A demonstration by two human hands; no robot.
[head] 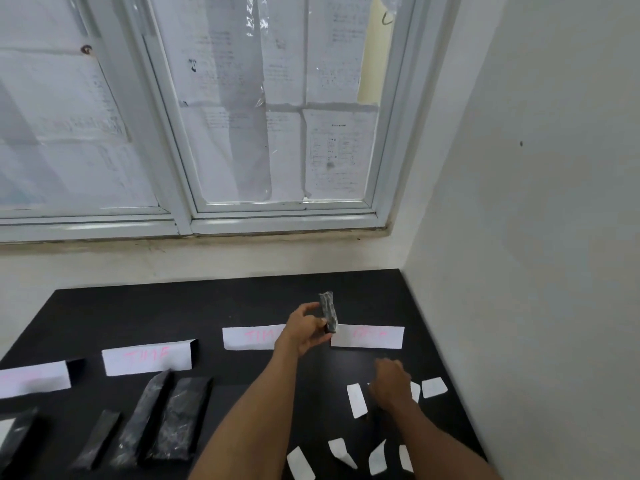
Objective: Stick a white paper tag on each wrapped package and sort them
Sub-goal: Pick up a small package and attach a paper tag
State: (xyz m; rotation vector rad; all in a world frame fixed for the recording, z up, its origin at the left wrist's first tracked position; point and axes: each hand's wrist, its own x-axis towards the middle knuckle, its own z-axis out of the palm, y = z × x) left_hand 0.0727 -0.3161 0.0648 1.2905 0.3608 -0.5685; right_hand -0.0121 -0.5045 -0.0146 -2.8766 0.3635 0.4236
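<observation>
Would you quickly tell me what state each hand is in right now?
Left hand: gripping a wrapped package, held upright.
Right hand: over the white paper tags; open or pinching cannot be told.

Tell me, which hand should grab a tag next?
Right, probably. The right hand is low among the tags, with one just beside it. The left hand is busy: it holds a package up in the air, farther from the tags.

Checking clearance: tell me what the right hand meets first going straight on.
Probably the white label strip with pink writing, just beyond the right hand; depth is unclear.
</observation>
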